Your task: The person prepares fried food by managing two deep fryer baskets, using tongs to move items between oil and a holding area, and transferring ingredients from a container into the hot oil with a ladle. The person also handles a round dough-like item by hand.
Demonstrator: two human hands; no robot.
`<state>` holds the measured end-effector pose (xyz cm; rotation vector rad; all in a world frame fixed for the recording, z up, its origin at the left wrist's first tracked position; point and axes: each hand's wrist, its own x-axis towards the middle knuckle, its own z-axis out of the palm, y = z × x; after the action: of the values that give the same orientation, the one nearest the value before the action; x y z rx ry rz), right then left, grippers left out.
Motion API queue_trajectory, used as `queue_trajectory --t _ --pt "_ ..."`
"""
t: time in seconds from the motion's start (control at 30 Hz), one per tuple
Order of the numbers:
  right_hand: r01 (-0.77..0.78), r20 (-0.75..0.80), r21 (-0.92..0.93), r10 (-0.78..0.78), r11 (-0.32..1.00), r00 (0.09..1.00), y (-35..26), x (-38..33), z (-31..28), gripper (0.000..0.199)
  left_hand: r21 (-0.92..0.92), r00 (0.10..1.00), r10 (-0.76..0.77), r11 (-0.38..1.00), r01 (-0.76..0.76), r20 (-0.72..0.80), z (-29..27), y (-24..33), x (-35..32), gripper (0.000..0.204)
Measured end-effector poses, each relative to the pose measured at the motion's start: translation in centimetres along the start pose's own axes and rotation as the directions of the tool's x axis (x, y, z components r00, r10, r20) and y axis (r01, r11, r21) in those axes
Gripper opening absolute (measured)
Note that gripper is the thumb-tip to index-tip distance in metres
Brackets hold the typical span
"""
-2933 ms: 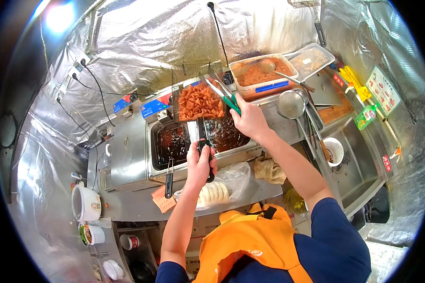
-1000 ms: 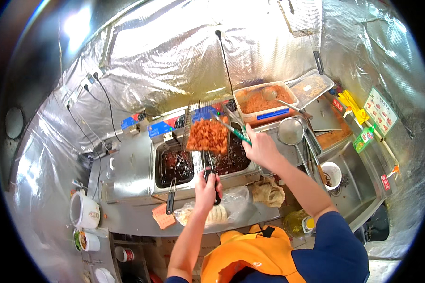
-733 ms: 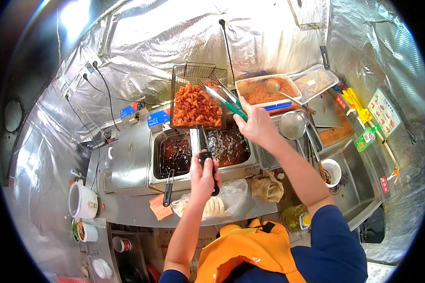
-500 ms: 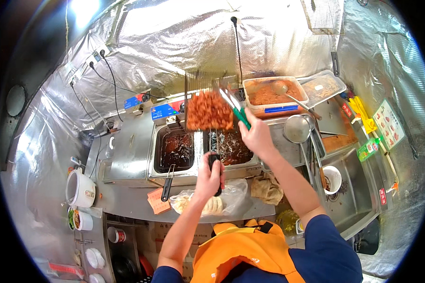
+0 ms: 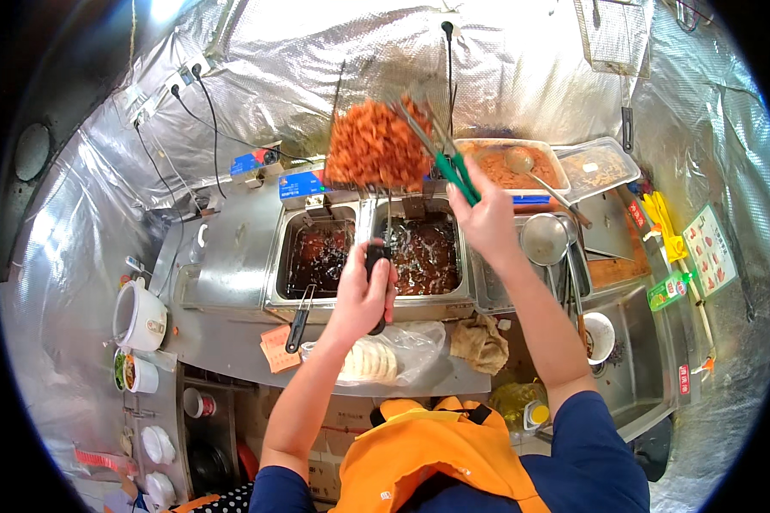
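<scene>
My left hand (image 5: 365, 288) grips the black handle of a fryer basket (image 5: 387, 205), closed round it. Heaped in the raised basket are reddish-orange fried pieces (image 5: 372, 141), held above the far part of a two-tank fryer (image 5: 364, 291). My right hand (image 5: 486, 218) is closed on green-handled metal tongs (image 5: 458, 175). The tongs' tips are blurred and meet the right side of the heap. Dark oil bubbles in the right tank (image 5: 423, 256). Another basket's black handle (image 5: 297, 329) rests over the front of the left tank (image 5: 321, 248).
Behind my right hand stands a tub of orange-red food (image 5: 488, 158) with a ladle in it. A strainer (image 5: 543, 238) lies on the right, beside the sink (image 5: 642, 342). In front of the fryer are a plastic bag of pale rounds (image 5: 372, 359) and a brown cloth (image 5: 481, 344).
The basket of fried pieces has moved up and farther away, and both hands with it. The pieces look bunched up higher. The tongs remain at the heap's right side.
</scene>
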<state>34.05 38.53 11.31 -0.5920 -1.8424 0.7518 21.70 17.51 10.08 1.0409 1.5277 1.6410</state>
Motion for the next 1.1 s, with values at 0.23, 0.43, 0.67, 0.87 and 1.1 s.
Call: queue_trajectory --t 0.23,0.43,0.67,0.87,1.1 --pt "0.076 -0.041 -0.037 -0.077 0.996 0.996 1.1 -3.8 -0.2 0.056 -0.086 0.997 -0.059 0.995 0.055 -0.041 2.2 -3.0 -3.1 0.025" --pt "-0.237 0.270 -0.424 0.371 0.874 0.888 7.3 -10.4 2.2 0.055 -0.319 0.904 -0.427 0.857 0.404 -0.001 2.9 -10.6 -4.1 0.011" --pt "-0.075 0.331 -0.580 0.319 0.811 0.888 4.7 -6.9 0.4 0.059 -0.528 0.857 -0.515 0.725 0.442 0.011 3.0 -6.0 1.5 0.005" --pt "-0.123 0.306 -0.481 0.298 0.868 0.904 4.5 -7.0 -0.5 0.055 -0.731 0.760 -0.632 0.446 0.516 0.151 2.4 -3.3 9.0 0.014" --pt "-0.225 0.353 -0.444 0.400 0.867 0.846 8.6 -7.2 2.3 0.027 -0.669 0.756 -0.654 0.547 0.503 0.033 3.8 -6.4 4.6 0.015"
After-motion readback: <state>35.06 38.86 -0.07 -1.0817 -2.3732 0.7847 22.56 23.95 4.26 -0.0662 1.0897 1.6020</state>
